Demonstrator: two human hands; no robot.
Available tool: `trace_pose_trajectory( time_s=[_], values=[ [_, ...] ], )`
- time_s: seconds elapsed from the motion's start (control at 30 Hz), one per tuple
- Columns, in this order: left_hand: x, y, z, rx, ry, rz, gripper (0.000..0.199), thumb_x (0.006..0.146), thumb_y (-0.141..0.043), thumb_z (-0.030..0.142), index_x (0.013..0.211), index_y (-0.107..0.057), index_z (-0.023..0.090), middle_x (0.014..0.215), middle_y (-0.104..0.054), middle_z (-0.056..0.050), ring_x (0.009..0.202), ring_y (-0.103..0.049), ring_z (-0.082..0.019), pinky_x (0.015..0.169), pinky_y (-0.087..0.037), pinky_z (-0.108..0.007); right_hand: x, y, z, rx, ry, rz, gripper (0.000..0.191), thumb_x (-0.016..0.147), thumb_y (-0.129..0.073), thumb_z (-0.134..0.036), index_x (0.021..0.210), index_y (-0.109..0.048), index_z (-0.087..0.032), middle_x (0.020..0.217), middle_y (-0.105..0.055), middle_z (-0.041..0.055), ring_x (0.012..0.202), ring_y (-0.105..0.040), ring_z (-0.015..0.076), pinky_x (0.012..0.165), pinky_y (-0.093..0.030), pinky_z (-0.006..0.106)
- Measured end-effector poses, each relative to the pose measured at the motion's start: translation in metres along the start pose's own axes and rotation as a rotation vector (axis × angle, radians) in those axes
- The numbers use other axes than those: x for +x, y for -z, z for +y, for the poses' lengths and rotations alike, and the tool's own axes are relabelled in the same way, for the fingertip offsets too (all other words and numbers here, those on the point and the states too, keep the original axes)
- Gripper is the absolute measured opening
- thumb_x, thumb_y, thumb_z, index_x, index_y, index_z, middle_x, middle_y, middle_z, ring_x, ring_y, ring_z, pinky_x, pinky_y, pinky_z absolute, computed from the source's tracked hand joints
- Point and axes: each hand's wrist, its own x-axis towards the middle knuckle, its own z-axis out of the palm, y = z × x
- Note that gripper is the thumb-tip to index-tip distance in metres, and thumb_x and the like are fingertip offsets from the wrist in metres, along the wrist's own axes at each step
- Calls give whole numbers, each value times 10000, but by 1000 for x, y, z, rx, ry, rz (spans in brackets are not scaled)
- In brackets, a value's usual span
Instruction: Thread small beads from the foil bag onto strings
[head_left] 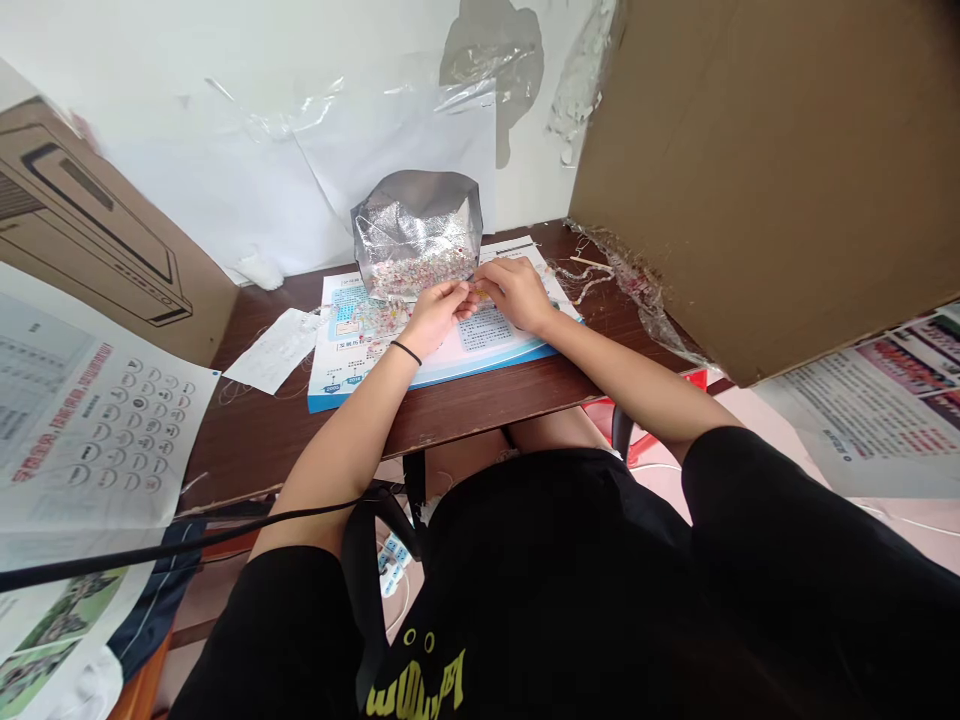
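Note:
My left hand (437,316) and my right hand (517,292) meet fingertip to fingertip over a printed booklet (480,368) with a blue edge. Both have their fingers pinched together; whatever lies between them is too small to make out. Just behind the fingers stands an open grey bag (465,190) with a silvery lining, holding many tiny multicoloured beads (420,272). More beads on fine threads (386,315) lie loosely on the booklet beside my left hand. To the right of my right hand, beaded strands (589,285) trail over the dark wooden table.
The table (450,420) has a white wall behind it and large cardboard boxes (765,180) on the right and left. A white paper slip (277,350) lies left of the booklet. A black cable (225,530) crosses near my left forearm. Printed sheets (97,400) hang at the left.

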Motion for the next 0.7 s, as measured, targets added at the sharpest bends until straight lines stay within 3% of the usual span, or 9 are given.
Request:
trace_pose_trajectory(
  time_s=[0.5,0.7],
  values=[
    [1,0,-1,-11,18,-10,208,946,-673,276,777,-671,155,701,-689,-18,633,-629,-73,714,-529,-222,-1,-3,2,7,20,13,259,1009,-418,-215,944,-669,-220,911,-680,62,898,-561,219,870,-346,364],
    [0,-1,0,-25,26,-12,218,936,-685,258,749,-661,149,689,-685,-19,615,-616,-69,692,-513,-214,0,-3,1,63,37,28,229,1008,-469,-268,929,-680,-224,977,-687,74,994,-544,249,912,-365,390]
  ],
)
